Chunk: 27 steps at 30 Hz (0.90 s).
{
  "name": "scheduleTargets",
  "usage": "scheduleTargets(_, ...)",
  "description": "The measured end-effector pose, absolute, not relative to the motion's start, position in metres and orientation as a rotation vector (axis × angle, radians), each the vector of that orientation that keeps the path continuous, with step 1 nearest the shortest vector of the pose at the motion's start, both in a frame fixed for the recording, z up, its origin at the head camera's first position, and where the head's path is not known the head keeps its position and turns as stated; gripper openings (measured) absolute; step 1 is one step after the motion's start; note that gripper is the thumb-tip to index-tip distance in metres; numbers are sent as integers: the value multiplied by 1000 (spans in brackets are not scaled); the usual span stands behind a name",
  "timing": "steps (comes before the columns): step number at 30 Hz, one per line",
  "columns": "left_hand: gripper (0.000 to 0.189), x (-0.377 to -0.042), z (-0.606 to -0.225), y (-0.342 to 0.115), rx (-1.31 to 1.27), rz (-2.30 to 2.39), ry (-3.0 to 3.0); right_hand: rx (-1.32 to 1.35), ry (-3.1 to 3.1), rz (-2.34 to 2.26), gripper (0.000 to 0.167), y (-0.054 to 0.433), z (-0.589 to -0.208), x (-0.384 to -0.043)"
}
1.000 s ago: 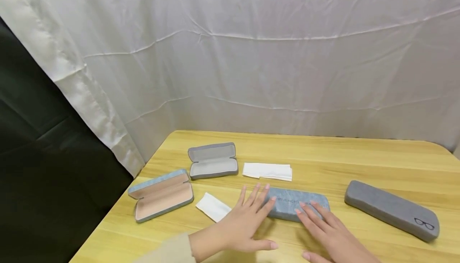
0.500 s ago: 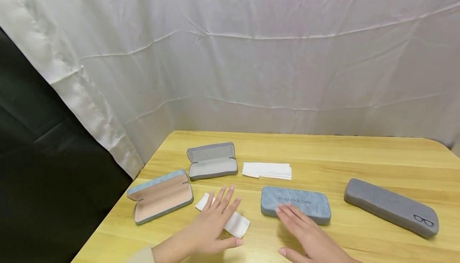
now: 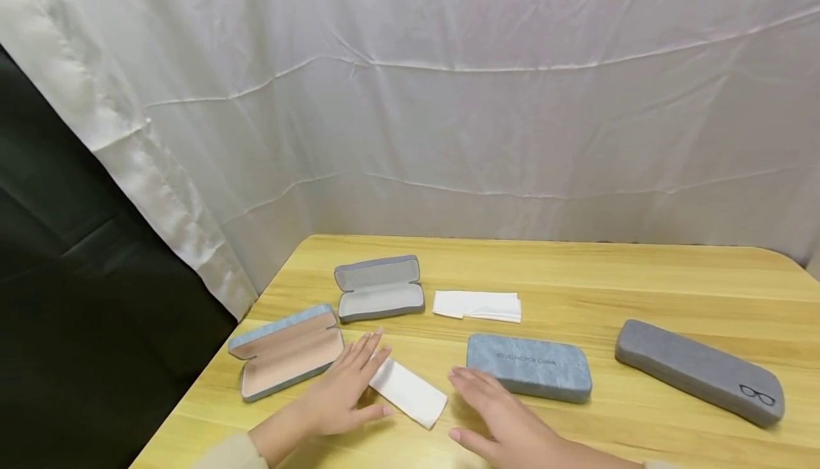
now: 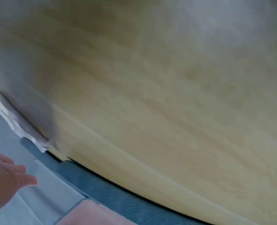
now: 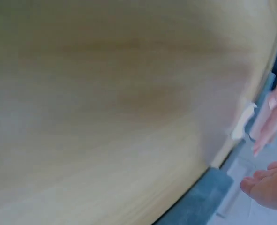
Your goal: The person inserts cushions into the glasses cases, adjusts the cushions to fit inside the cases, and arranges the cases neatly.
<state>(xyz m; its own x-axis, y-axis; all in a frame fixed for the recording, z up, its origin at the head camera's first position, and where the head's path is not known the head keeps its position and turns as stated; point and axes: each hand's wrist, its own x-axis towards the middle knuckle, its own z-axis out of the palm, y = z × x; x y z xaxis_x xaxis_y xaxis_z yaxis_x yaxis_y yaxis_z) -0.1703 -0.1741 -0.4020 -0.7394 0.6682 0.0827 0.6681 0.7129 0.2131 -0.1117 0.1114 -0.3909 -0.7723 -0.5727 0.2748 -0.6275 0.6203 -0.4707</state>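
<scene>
In the head view my left hand hovers low with straight, spread fingers between the opened blue glasses case, lined in pink, and a folded white cloth. Its fingers overlap the cloth's far end; I cannot tell if they touch it. My right hand is extended with thumb apart, holding nothing. Its fingertips lie just left of the closed blue glasses case, which has lettering on its lid. The wrist views show mostly blurred tabletop, with blue case edges low in the right wrist view.
Behind stand an opened grey glasses case and a second folded white cloth. A closed grey glasses case with a glasses drawing lies at the right. The wooden table ends at a white curtain.
Both hands have moved left, away from the closed blue case. The left hand has crossed the near cloth toward the opened blue case, uncovering most of the cloth. The cases have stayed put.
</scene>
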Motion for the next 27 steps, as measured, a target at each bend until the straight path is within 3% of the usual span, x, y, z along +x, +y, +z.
scheduleTargets(7,59,-190,-401,-175,1136,250,2939,916,-2813,1116,55,79,-392,-125)
scheduleTargets(13,34,-204,-399,-171,1276,126,3020,836,-2803,1049,42,54,-397,-134)
scheduleTargets(27,15,-216,-404,-165,1224,267,3061,564,-2909,772,36,35,-398,-142)
